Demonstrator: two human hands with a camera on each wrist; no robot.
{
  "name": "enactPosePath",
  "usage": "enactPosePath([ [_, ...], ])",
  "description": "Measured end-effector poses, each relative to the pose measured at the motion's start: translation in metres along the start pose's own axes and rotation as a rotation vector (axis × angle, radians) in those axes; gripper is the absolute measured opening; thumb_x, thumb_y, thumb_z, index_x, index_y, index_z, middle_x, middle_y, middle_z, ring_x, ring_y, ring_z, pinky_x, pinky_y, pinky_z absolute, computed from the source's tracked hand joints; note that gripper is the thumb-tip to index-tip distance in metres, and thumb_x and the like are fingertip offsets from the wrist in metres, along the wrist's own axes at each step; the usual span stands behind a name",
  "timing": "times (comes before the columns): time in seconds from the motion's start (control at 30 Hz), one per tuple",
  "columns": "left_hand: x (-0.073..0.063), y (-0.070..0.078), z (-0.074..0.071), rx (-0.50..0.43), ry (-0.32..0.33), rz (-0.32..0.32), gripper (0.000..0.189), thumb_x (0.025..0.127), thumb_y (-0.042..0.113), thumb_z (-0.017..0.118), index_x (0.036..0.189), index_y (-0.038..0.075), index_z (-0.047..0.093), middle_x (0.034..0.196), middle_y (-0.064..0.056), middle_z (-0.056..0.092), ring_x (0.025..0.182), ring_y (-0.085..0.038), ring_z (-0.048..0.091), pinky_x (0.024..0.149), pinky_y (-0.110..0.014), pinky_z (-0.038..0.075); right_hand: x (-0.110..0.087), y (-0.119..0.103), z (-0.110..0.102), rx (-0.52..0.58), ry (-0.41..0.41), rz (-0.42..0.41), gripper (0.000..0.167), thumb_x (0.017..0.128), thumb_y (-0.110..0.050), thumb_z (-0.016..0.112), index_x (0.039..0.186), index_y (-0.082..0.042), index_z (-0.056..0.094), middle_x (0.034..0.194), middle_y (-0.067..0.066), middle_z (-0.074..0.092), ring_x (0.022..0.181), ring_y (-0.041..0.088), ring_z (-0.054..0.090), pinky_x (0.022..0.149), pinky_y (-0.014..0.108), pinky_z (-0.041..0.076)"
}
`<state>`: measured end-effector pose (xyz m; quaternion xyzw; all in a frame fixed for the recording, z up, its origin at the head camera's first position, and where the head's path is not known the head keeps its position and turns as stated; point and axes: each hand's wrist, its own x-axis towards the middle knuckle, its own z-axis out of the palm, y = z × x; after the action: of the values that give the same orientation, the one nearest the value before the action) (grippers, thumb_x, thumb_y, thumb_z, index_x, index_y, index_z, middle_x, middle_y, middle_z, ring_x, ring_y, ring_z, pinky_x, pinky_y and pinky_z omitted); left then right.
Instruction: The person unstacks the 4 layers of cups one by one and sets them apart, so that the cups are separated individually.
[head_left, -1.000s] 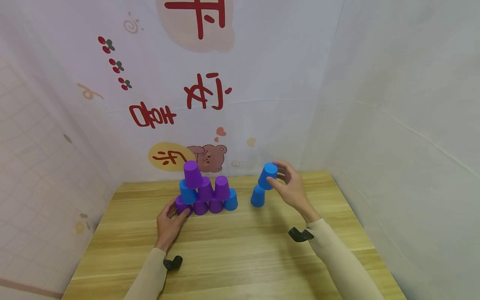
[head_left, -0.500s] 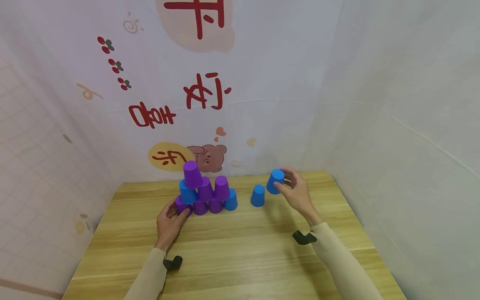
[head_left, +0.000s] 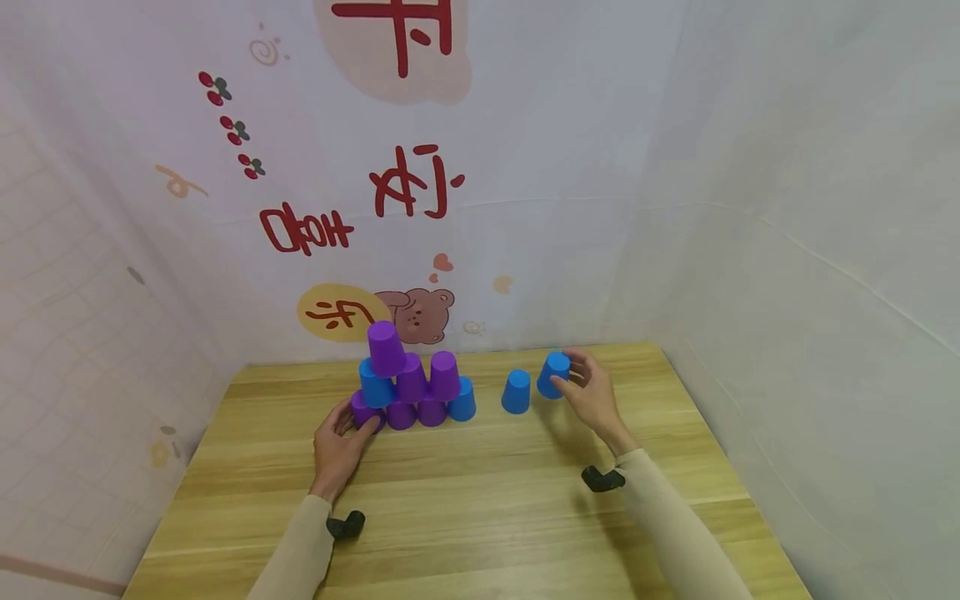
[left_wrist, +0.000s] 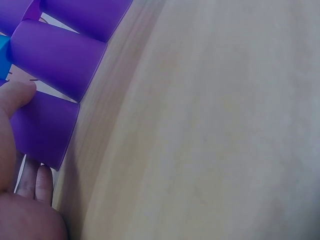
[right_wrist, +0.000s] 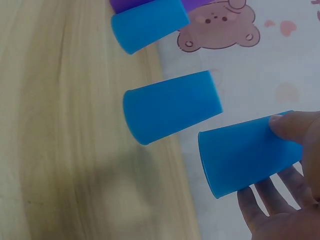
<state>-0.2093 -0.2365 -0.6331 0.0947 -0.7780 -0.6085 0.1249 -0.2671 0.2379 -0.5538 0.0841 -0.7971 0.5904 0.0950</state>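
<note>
My right hand (head_left: 594, 398) grips an upside-down blue cup (right_wrist: 250, 150) between thumb and fingers, held a little over the table. Just left of it, another blue cup (head_left: 516, 392) stands upside down by itself. My left hand (head_left: 339, 448) rests around the leftmost bottom purple cup (left_wrist: 45, 125), thumb on the near side and fingers behind it. That cup belongs to a stack of upturned cups. Above it sit a blue cup (head_left: 377, 385) and two purple ones, with one purple cup (head_left: 386, 350) on top. A blue cup (head_left: 462, 400) ends the bottom row on the right.
The wooden table (head_left: 480, 517) reaches back to a white cloth wall (head_left: 570, 250) with red writing and a printed bear (head_left: 422, 318). Cloth also hangs along the left and right sides. The stack stands near the table's back edge.
My right hand has lifted its blue cup off the lone blue cup, moved it right and lowered it toward the table. The left hand and the stack have stayed still.
</note>
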Motion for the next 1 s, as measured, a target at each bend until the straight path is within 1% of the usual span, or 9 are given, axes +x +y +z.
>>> enactPosePath([
  [0.2,0.000,0.000,0.000,0.002,0.001,0.002,0.069,0.098,0.022,0.092,0.160,0.012,0.063,0.160,-0.015,0.068,0.123,0.013,0.060,0.106,-0.002,0.051,0.000,0.010,0.005,-0.010,-0.005,0.038,0.056,0.102,-0.001,0.082,0.152,0.004,0.058,0.154,0.030,0.064,0.147,0.053,0.062,0.126,0.066,0.054],
  [0.3,-0.001,0.002,0.000,-0.003,0.003,0.010,0.068,0.098,0.021,0.092,0.159,0.012,0.064,0.159,-0.015,0.069,0.123,0.015,0.061,0.106,-0.002,0.052,0.000,0.014,0.006,-0.008,-0.009,0.061,0.056,0.102,-0.001,0.082,0.153,0.003,0.058,0.155,0.030,0.064,0.148,0.053,0.061,0.126,0.065,0.054],
  [0.47,0.000,0.002,-0.001,-0.002,-0.001,0.012,0.068,0.097,0.022,0.093,0.158,0.013,0.064,0.158,-0.015,0.070,0.125,0.009,0.062,0.106,-0.002,0.051,-0.002,0.019,0.009,-0.007,-0.014,0.089,0.057,0.102,-0.002,0.081,0.154,0.002,0.057,0.156,0.028,0.063,0.150,0.052,0.060,0.127,0.064,0.053],
  [0.63,-0.001,0.002,0.000,0.005,-0.006,0.000,0.068,0.098,0.025,0.092,0.159,0.014,0.064,0.159,-0.014,0.069,0.128,0.004,0.062,0.106,-0.003,0.051,-0.003,0.025,0.010,-0.007,-0.018,0.088,0.058,0.103,-0.002,0.081,0.155,0.004,0.055,0.157,0.030,0.061,0.149,0.054,0.059,0.127,0.065,0.053],
  [0.87,0.000,-0.001,0.000,0.023,0.010,0.004,0.068,0.099,0.024,0.091,0.159,0.012,0.063,0.158,-0.017,0.069,0.126,0.007,0.063,0.106,-0.003,0.051,-0.006,0.029,0.012,0.009,-0.027,0.097,0.055,0.102,0.000,0.081,0.152,0.003,0.058,0.156,0.031,0.063,0.149,0.055,0.059,0.127,0.067,0.052],
  [1.0,0.000,-0.001,0.000,0.021,0.013,0.005,0.068,0.099,0.024,0.091,0.159,0.012,0.063,0.157,-0.017,0.070,0.126,0.005,0.064,0.106,-0.002,0.051,-0.007,0.030,0.014,-0.007,-0.031,0.099,0.054,0.103,-0.001,0.080,0.153,0.003,0.057,0.156,0.030,0.062,0.149,0.055,0.059,0.126,0.067,0.053],
])
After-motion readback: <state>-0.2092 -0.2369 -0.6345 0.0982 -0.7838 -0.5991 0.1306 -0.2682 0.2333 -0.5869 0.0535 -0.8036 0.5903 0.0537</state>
